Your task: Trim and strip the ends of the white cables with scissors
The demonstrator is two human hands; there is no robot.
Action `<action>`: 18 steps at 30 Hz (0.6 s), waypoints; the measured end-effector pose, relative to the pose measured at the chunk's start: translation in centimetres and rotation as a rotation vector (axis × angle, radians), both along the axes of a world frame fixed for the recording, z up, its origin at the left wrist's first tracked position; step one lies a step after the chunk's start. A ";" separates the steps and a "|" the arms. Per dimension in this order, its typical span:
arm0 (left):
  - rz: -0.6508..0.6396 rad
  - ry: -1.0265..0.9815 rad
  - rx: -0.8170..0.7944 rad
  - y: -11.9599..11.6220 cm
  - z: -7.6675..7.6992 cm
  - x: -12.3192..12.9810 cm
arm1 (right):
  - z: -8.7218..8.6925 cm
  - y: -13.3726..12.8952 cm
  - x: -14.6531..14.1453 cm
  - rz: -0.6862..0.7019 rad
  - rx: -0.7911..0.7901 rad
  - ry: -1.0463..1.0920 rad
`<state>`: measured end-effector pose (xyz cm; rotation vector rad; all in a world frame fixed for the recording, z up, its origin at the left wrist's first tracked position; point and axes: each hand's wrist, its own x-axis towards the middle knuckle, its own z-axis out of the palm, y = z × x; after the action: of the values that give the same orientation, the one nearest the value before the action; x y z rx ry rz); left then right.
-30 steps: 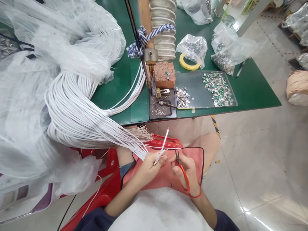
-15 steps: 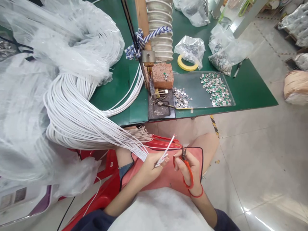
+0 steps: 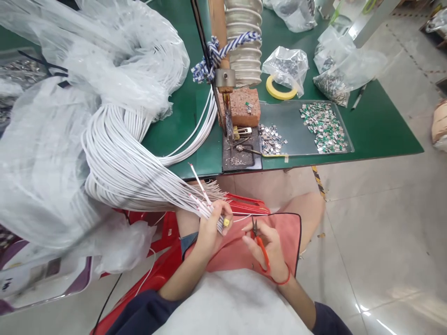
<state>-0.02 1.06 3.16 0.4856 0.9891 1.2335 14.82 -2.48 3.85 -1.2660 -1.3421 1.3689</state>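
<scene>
My left hand (image 3: 213, 228) is closed around the ends of several white cables (image 3: 139, 167), above the pink cloth (image 3: 282, 242) on my lap. Some cut ends with reddish tips stick up past the fingers, and a small yellow piece (image 3: 226, 223) shows at the fingertips. Close by on the right, my right hand (image 3: 268, 246) holds small scissors with orange handles (image 3: 262, 255), blades pointing up. The long cable bundle runs left into clear plastic wrapping (image 3: 139, 60).
On the green table (image 3: 380, 125) are a tray (image 3: 293, 139) of small metal and green parts, a brick (image 3: 244, 107), a soldering tool (image 3: 227, 116), a ribbed hose (image 3: 243, 42), yellow tape (image 3: 281, 94) and bags of parts (image 3: 289, 67). A red stool (image 3: 153, 270) is below.
My left hand has turned, so the cable ends now point up-left and the yellow piece shows. My right hand has moved slightly left with the scissors. The view has shifted.
</scene>
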 end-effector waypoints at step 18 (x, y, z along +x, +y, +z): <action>-0.104 0.382 0.077 -0.8 -1.1 0.6 | -0.7 0.3 -2.2 -0.025 0.268 -0.208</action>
<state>0.58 0.25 2.07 0.8448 1.2234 1.1087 12.62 -2.17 3.12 -1.2608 -1.5872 1.0207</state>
